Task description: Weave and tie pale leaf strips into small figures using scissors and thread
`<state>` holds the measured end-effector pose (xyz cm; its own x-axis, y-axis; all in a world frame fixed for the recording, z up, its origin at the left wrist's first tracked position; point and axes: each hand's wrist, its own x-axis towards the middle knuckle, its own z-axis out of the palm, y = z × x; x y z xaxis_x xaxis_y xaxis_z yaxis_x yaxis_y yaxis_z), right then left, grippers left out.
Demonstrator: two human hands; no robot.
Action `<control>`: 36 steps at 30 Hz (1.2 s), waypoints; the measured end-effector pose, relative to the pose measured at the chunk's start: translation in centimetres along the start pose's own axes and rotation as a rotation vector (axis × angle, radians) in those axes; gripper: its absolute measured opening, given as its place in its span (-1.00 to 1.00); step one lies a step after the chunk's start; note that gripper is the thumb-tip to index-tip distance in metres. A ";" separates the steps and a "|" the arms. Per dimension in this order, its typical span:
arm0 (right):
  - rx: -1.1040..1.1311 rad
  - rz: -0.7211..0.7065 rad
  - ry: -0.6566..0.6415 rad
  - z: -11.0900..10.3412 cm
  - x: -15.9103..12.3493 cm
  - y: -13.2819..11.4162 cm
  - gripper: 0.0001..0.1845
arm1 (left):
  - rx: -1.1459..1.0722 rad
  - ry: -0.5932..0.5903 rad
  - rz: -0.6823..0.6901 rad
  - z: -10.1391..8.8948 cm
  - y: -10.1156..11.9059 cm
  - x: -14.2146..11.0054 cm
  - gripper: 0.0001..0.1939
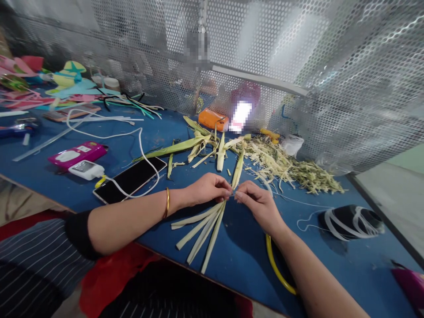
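My left hand (pixel 207 189) and my right hand (pixel 256 202) meet fingertip to fingertip over the blue table (pixel 245 256). Both are pinched on the same spot of a bundle of pale green leaf strips (pixel 203 229). Below the pinch the strips fan out toward the table's near edge; one strip (pixel 237 168) runs on away from me. A thin white thread (pixel 300 202) trails from near my right hand to a dark spool (pixel 351 221) at the right. A gold bangle (pixel 167 202) sits on my left wrist.
More leaf strips (pixel 198 145) and a heap of shredded trimmings (pixel 291 168) lie behind the hands. A phone (pixel 130 179) with a white cable, a white power bank (pixel 86 169) and a pink case (pixel 77 153) lie at the left. A perforated metal screen (pixel 298 57) backs the table.
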<state>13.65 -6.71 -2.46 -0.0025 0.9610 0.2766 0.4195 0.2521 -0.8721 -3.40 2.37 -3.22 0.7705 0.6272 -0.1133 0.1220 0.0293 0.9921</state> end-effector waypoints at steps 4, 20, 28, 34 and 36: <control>0.064 0.091 -0.009 0.3 -0.1 -0.2 -0.73 | 0.129 -0.026 0.027 0.1 0.2 -0.1 -0.88; -0.261 -0.025 0.011 0.3 0.0 1.2 -0.90 | 0.010 -0.066 0.082 0.1 0.0 0.0 -0.87; -0.330 0.017 0.028 0.3 -0.2 0.6 -0.86 | -0.036 0.033 0.031 0.2 -0.2 0.1 -0.83; -0.205 0.097 -0.131 0.7 -0.4 0.2 -0.86 | -0.057 0.091 0.017 0.2 0.0 0.1 -0.89; -0.159 0.098 -0.127 0.7 -0.4 0.2 -0.86 | -0.058 0.083 0.009 0.2 0.2 0.0 -0.91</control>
<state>13.10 -6.95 -2.99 -0.0642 0.9892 0.1318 0.5612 0.1450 -0.8149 -3.23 2.25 -3.02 0.7167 0.6898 -0.1023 0.0773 0.0671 0.9947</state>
